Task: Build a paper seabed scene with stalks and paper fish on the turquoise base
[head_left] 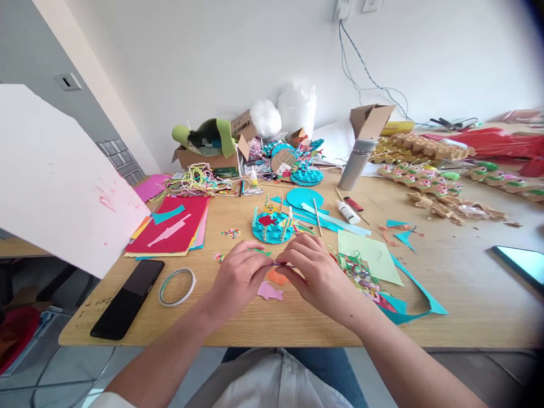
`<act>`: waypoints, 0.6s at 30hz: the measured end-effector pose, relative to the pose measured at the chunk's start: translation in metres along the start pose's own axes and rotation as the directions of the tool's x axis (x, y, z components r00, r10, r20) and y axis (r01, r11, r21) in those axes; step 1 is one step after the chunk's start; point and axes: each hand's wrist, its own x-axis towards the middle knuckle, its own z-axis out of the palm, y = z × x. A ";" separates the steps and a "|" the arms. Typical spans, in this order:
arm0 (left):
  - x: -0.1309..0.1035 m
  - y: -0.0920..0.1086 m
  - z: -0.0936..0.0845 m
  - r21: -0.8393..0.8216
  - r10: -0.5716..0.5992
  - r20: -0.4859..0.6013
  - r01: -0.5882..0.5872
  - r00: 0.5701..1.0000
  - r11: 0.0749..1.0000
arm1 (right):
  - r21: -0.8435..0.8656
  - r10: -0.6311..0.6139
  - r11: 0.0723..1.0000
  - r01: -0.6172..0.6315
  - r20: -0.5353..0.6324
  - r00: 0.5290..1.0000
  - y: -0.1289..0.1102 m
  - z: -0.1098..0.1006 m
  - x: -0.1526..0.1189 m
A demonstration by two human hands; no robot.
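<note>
My left hand (241,269) and my right hand (314,266) meet over the table, fingertips pinched on a thin purplish strip (279,264) that spans the gap between them. Fingers cover most of it, so its full shape is hidden. Below lie a pink paper fish (270,290) and an orange paper piece (277,276), the latter partly under my right hand. Just beyond stands a round blue paper craft (272,228) with striped posts and a red paper fish (267,220). Tiny coloured beads or sequins (232,233) are scattered to its left.
On the left are a roll of tape (177,287), a black phone (127,300) and stacked coloured paper (176,229). Shredded foil (355,266), pale green paper (369,255) and blue offcuts (420,300) lie right. Farther back are a white bottle (348,212) and a grey flask (357,165).
</note>
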 end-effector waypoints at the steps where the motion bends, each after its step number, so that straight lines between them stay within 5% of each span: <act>1: 0.004 -0.001 0.004 -0.021 -0.008 0.004 0.008 1.000 1.000 | -0.010 0.006 1.000 -0.006 0.000 1.000 0.003 -0.001 0.001; 5: 0.014 -0.006 0.012 -0.152 -0.172 0.046 0.177 0.984 0.972 | 0.016 0.050 0.999 -0.050 -0.018 0.999 0.014 -0.003 0.001; 10: 0.026 -0.019 0.010 -0.447 -0.474 0.239 0.529 0.847 0.721 | 0.176 0.190 0.967 -0.184 -0.023 0.981 0.031 -0.008 0.006; 14: 0.042 -0.038 0.010 -0.563 -0.544 0.274 0.591 0.793 0.578 | 0.330 0.402 0.860 -0.390 0.031 0.915 0.067 -0.016 0.021; 18: 0.067 -0.062 0.020 -0.561 -0.579 0.217 0.586 0.786 0.585 | 0.570 0.491 0.713 -0.408 0.010 0.871 0.124 -0.020 0.043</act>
